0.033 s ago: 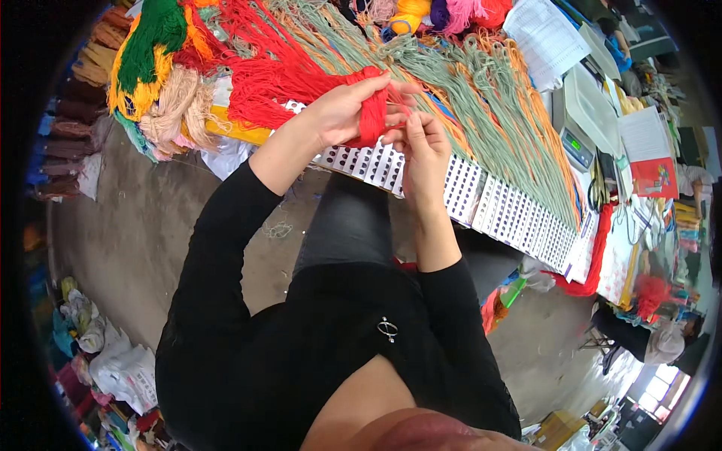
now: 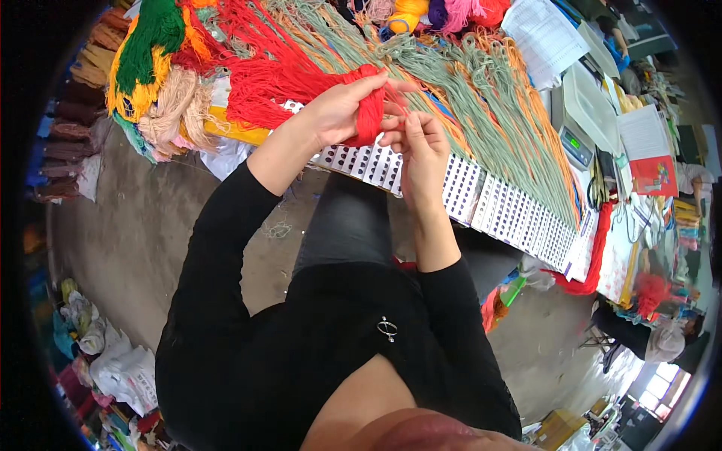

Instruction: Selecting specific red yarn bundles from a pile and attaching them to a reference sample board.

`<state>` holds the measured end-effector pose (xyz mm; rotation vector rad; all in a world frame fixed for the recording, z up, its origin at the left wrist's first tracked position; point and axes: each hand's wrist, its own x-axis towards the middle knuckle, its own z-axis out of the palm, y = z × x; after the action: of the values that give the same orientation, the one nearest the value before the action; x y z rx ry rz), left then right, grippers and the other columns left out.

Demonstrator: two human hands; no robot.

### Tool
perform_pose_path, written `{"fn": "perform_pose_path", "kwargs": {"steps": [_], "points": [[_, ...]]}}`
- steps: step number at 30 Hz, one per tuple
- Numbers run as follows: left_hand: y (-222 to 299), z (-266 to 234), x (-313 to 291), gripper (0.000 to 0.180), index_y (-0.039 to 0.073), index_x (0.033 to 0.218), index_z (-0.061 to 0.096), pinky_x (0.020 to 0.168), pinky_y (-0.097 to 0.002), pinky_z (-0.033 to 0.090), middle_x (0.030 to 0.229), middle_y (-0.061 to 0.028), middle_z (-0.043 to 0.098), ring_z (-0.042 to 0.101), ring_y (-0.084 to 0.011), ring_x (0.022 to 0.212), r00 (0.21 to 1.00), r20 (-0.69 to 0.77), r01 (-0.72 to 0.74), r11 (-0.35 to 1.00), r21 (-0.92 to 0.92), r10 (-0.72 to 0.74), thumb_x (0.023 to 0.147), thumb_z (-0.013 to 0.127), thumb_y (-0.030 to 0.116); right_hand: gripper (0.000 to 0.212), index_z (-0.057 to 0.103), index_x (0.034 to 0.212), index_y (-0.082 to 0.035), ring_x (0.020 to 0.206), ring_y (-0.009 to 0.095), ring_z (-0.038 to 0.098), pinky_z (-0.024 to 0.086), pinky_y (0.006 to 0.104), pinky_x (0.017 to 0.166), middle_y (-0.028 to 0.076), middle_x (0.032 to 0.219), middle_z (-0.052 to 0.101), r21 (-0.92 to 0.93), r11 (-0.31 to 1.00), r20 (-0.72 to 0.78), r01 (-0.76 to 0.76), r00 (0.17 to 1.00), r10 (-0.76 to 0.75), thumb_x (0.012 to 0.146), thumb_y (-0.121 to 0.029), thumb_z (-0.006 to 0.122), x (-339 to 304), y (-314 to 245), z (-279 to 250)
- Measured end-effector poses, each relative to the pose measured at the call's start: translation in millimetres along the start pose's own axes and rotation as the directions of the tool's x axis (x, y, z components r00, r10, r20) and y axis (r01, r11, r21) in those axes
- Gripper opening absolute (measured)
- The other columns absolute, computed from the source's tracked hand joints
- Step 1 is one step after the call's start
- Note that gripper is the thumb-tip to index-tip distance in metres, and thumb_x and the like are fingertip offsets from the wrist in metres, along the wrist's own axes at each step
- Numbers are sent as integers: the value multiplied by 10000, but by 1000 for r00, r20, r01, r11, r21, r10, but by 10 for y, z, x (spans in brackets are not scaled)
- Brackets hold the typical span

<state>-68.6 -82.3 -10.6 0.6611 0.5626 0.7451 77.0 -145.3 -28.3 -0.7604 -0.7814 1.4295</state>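
Note:
A bunch of red yarn point(image 2: 368, 113) is looped over my left hand point(image 2: 331, 113). The thumb lies along the yarn's upper edge and the fingers curl behind it, partly hidden. Close beside it on the right, my right hand point(image 2: 426, 154) has thumb and forefinger pinched on thin red strands point(image 2: 398, 103) that run from the bunch. More loose red yarn point(image 2: 259, 90) spreads over the table to the left of my hands. Long grey-green and orange yarns point(image 2: 504, 128) lie in rows beyond and to the right.
White cards with dark dots point(image 2: 504, 214) line the table's near edge. Green and yellow yarn point(image 2: 154, 60) and beige yarn point(image 2: 180, 105) hang at the left. A digital scale point(image 2: 575, 143), scissors point(image 2: 596, 193) and papers point(image 2: 545, 37) are on the right.

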Motion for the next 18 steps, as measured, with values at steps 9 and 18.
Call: {"fn": "perform_pose_path", "kwargs": {"steps": [9,18], "points": [[139,151,-90,411,-32,1146,544,489,-184,372,805,-18,525,415,-37,539,992,-65,-106,993,48,109,960,420,312,180,507,863,-34,526,121,532,388,210,516,38,656,561,-62,996,-27,57,998,-59,940,-196,485,-38,38,-42],[155,50,-142,549,-28,939,642,372,-160,241,592,12,514,369,-25,429,996,-79,-15,942,336,44,969,332,424,161,588,878,-7,567,116,517,404,210,534,38,686,550,196,977,68,-84,995,72,907,-156,534,-81,-175,-18]]}}
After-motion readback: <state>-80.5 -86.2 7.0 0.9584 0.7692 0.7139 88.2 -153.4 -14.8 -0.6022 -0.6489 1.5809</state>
